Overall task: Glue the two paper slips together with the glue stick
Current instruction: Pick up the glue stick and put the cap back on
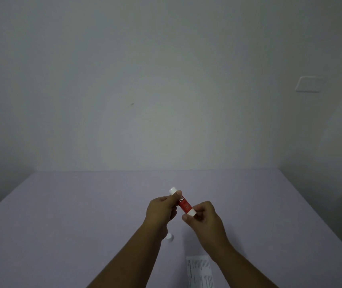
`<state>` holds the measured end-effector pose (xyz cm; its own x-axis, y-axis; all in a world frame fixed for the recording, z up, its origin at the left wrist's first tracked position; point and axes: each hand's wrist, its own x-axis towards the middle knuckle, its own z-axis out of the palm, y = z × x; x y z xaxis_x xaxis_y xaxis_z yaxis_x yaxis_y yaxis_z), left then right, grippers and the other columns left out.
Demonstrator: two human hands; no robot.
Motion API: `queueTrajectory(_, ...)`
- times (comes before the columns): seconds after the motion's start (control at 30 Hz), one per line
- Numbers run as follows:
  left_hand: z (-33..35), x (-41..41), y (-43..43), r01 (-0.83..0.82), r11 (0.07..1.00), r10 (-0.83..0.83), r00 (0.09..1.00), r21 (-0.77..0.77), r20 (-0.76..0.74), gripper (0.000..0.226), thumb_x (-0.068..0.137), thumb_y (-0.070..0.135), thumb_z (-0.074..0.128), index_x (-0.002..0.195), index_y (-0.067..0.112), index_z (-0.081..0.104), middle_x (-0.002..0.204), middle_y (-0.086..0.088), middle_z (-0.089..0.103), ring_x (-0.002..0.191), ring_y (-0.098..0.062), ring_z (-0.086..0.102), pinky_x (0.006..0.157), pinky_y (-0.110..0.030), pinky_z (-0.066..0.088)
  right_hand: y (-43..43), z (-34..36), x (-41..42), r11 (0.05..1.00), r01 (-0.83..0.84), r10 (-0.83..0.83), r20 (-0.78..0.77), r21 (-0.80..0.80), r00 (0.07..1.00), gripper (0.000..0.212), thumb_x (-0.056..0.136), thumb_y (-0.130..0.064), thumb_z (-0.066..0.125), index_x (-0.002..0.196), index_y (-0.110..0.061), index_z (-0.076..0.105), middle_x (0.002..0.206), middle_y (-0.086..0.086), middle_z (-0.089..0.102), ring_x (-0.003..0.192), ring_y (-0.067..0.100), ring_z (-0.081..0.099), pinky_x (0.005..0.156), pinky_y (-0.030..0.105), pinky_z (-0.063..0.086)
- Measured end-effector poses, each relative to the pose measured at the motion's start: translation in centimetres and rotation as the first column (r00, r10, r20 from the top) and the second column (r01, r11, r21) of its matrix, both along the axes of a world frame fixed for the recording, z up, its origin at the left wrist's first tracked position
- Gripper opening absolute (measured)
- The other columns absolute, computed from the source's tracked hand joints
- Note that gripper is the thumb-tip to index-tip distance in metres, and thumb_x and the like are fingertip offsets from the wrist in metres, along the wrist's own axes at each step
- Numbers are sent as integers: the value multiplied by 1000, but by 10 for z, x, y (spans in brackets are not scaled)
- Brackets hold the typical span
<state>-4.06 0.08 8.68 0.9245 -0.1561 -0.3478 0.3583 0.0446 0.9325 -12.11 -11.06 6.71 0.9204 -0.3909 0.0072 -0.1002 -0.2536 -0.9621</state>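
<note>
A red glue stick [183, 203] with white ends is held tilted above the table, its far end pointing up and left. My left hand [161, 206] pinches it near the upper white end. My right hand [204, 217] grips the lower white end. A small white cap [169, 237] lies on the table below my left wrist, partly hidden by it. A printed white paper slip [200, 271] lies flat near the bottom edge, beside my right forearm. I can make out only one slip.
The pale lilac table [83, 204] spreads wide and ends at a plain white wall. A wall switch plate [309, 84] sits high on the right. A dark shape shows at the far left edge.
</note>
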Motion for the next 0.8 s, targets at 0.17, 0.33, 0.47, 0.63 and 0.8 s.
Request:
queueTrajectory(0.17, -7, -3, 2, 6, 1000, -6, 1000, -7, -13, 34, 79, 34, 74, 67, 2, 68, 59, -6, 44, 59, -19, 41, 67, -31, 45, -3, -1, 0, 935, -35, 72, -92, 352, 993, 19, 90, -35, 53, 95, -18, 61, 83, 4, 73, 78, 18, 65, 69, 28, 52)
queueTrajectory(0.33, -15, -4, -2, -41, 999, 42, 998, 28, -49, 30, 77, 37, 75, 75, 7, 71, 69, -4, 63, 71, -21, 57, 71, -28, 49, 1, -15, -2, 971, 34, -34, 4, -236, 999, 19, 82, -33, 65, 79, -31, 46, 79, -10, 56, 72, 8, 54, 59, 18, 41)
queueTrajectory(0.47, -24, -4, -7, -45, 997, 50, 995, 62, -81, 36, 75, 40, 76, 85, 5, 73, 74, -5, 66, 75, -21, 59, 79, -32, 51, 0, -27, 0, 955, 56, -57, 6, -293, 998, 24, 81, -33, 67, 79, -34, 43, 82, -15, 50, 76, 4, 51, 59, 12, 35)
queueTrajectory(0.63, -33, 0, -7, 85, 992, -77, 993, 91, -84, 48, 75, 44, 74, 100, 4, 68, 81, -3, 60, 79, -19, 55, 82, -33, 50, -8, -41, 4, 989, 69, -77, -55, -130, 996, 21, 79, -30, 69, 78, -31, 48, 76, -8, 58, 70, 11, 56, 59, 19, 42)
queueTrajectory(0.8, -52, 19, 4, 235, 972, -233, 964, 7, -130, 57, 68, 52, 72, 113, 21, 55, 111, 0, 60, 108, -26, 55, 85, -33, 49, -25, -64, 6, 989, 120, -104, -165, 89, 981, 13, 81, -32, 67, 86, -25, 56, 89, -3, 65, 83, 13, 60, 70, 28, 48)
